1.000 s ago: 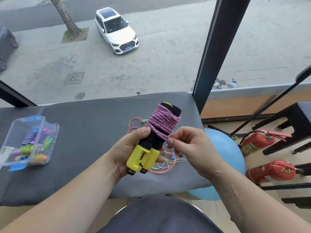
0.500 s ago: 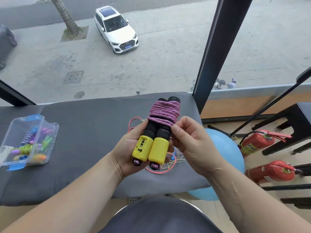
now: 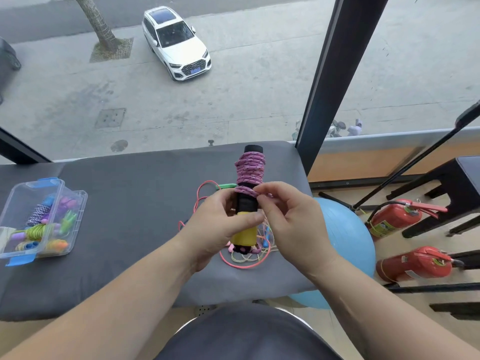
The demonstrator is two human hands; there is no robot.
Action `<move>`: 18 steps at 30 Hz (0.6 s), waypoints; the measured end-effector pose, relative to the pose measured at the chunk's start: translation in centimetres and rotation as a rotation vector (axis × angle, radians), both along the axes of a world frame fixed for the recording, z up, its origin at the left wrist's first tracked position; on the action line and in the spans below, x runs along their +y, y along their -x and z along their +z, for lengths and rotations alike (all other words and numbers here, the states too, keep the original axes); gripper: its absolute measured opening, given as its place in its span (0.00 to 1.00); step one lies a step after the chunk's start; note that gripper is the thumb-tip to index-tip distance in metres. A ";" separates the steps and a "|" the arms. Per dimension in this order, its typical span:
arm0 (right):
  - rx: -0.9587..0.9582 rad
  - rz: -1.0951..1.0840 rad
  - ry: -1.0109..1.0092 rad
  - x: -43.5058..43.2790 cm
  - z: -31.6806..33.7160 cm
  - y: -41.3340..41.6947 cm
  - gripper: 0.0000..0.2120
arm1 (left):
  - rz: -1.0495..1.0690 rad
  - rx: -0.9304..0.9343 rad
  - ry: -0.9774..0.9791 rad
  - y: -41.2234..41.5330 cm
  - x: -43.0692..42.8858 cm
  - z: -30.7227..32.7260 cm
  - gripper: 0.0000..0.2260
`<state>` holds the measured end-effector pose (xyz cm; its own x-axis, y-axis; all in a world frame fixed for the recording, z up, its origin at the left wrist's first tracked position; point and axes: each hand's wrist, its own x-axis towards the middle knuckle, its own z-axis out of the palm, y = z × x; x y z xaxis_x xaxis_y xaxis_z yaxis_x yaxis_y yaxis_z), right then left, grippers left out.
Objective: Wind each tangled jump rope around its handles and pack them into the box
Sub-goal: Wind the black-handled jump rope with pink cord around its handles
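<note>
Head view: we hold jump rope [image 3: 249, 178] upright above bench [image 3: 124, 203], long axis vertical, black tip up, yellow handle ends down, purple cord wound round upper half. Left hand [image 3: 218, 227] wraps handles; right hand [image 3: 288, 216] pinches loose cord end at lowest coil. Loose ropes [image 3: 246, 255] tangled on grey padded bench beneath hands, near right edge. Clear box [image 3: 39, 219] open at left edge, wound ropes inside. Bench middle bare. Window ahead; blue ball [image 3: 345, 237], fire extinguishers [image 3: 394, 216] right.
</note>
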<state>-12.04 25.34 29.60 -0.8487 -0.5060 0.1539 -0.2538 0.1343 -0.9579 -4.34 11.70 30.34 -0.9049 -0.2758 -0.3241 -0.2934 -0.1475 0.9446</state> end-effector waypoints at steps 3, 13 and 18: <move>0.121 0.019 0.032 0.1 0.1 0.1 0.08 | 0.012 0.016 -0.096 -0.2 -0.9 -0.3 0.19; 0.020 -0.017 -0.007 0.3 0.5 0.6 0.07 | 0.006 -0.013 -0.486 -1.7 -1.0 -1.0 0.25; -0.008 0.001 -0.067 0.6 -0.3 0.6 0.06 | 0.013 -0.068 -0.237 -1.9 -1.4 -1.2 0.25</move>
<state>-12.69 25.98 29.35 -0.8490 -0.5160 0.1134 -0.2467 0.1975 -0.9488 -2.40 10.30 29.12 -0.8759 -0.1959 -0.4409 -0.3515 -0.3669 0.8613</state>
